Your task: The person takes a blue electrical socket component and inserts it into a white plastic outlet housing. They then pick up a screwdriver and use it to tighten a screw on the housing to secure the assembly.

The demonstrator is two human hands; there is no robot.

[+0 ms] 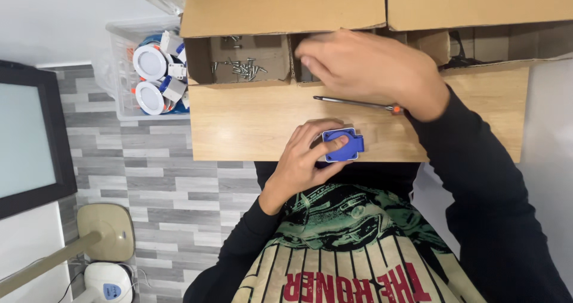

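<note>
Closest to the camera is the person's chest in a printed green-and-cream jersey over black sleeves. Just beyond it, the left hand (301, 160) rests at the near edge of the light wooden counter (250, 124), fingers and thumb closed around a small blue plastic socket housing with a rounded square face (344, 145); that grip looks snug, thumb across the front.

The right hand (373, 70) reaches forward into the middle compartment of an open brown cardboard box (280, 10), fingers curled down and hidden behind the divider, so I cannot tell whether it has hold of anything. A slim metal screwdriver with an orange collar (358, 103) lies on the counter under that wrist, apart from both hands. Loose silver screws (245, 69) sit scattered in the left compartment. A clear plastic bin of round white downlights (150, 76) stands off the counter's left end.

Risks, as I judge them: the blue housing sits right at the counter's edge, so a slackened grip could drop it into the lap or onto the grey tiled floor (155, 183). The right forearm could also nudge the screwdriver and roll it.
</note>
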